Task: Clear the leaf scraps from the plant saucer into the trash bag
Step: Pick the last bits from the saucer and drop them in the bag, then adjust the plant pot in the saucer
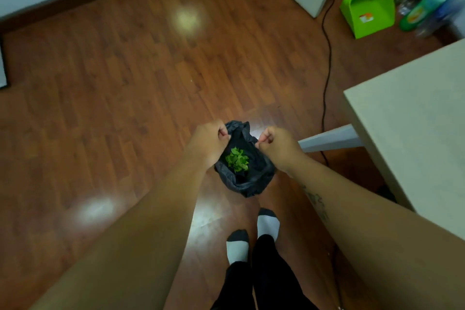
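A small black trash bag (247,181) hangs over the wooden floor in front of my feet. My left hand (210,141) grips the left side of its rim and my right hand (275,145) grips the right side, holding the mouth apart. Green leaf scraps (237,160) lie in a heap inside the bag. The plant saucer is not in view.
A pale table (412,118) with a grey leg (329,138) stands close on my right. A black cable (326,63) runs along the floor beside it. A green dustpan (368,12) and bottles sit at the far right. My socked feet (251,236) stand below the bag.
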Tool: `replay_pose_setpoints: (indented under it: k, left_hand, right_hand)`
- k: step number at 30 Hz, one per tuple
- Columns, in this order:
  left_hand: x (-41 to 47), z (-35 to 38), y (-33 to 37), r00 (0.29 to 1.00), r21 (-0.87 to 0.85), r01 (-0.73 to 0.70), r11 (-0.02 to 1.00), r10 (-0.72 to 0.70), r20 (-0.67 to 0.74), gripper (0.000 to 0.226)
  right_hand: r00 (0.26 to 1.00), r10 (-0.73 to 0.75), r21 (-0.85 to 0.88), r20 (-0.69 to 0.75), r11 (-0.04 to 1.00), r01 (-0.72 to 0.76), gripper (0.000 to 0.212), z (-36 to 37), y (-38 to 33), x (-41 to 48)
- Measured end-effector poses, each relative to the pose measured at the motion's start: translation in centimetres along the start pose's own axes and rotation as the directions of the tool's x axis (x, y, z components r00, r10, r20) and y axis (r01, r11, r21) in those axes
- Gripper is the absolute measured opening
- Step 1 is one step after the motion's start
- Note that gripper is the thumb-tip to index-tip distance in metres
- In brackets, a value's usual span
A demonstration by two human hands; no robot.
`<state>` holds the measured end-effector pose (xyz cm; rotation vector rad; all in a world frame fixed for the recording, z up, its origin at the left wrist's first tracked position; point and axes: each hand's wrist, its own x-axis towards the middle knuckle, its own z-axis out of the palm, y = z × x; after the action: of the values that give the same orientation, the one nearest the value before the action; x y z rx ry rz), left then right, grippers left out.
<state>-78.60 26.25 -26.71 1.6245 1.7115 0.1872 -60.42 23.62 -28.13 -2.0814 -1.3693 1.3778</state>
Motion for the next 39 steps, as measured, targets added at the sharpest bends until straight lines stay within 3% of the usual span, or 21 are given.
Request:
replay_pose_setpoints:
  k: [4, 9, 17, 22, 30, 34, 39]
  left_hand:
    - [-1.9, -3.7, 3.8, 0.991, 0.137, -0.132, 0.982, 0.136, -0.019, 0.008]
    - [-4.1, -6.4, 11.3, 0.936, 0.179, -0.343, 0.922, 0.351, -0.013, 0.018]
    - [-7.4, -2.5, 25.1, 0.731, 0.222, -0.670, 0.708, 0.681, 0.035, 0.027]
    - [-11.2, 4.3, 32.5, 0.637, 0.195, -0.770, 0.608, 0.750, 0.178, 0.056]
    - [-18.4, 18.5, 41.8, 0.493, 0.143, -0.865, 0.480, 0.764, 0.416, 0.081]
    - [-22.3, 25.4, 45.2, 0.443, 0.060, -0.875, 0.480, 0.745, 0.499, 0.098]
    - [-24.6, 33.1, 48.6, 0.417, 0.034, -0.883, 0.467, 0.752, 0.511, 0.108]
  right_hand:
    - [0.992, -0.066, -0.021, -0.103, 0.998, 0.064, 0.015, -4.1, -3.5, -4.5]
    - [0.943, -0.122, -0.001, -0.308, 0.992, 0.127, 0.014, -10.4, -5.2, -11.0]
    - [0.759, -0.019, 0.060, -0.651, 0.995, 0.076, 0.024, -20.5, 0.4, -20.8]
    - [0.620, 0.127, 0.166, -0.774, 0.986, 0.005, 0.015, -25.8, 9.0, -26.7]
    - [0.353, 0.265, 0.240, -0.897, 0.964, -0.114, 0.004, -33.3, 24.3, -37.1]
    - [0.197, 0.335, 0.286, -0.922, 0.928, -0.239, 0.030, -37.8, 30.5, -41.8]
    - [0.117, 0.344, 0.298, -0.932, 0.907, -0.299, 0.054, -42.6, 36.9, -43.0]
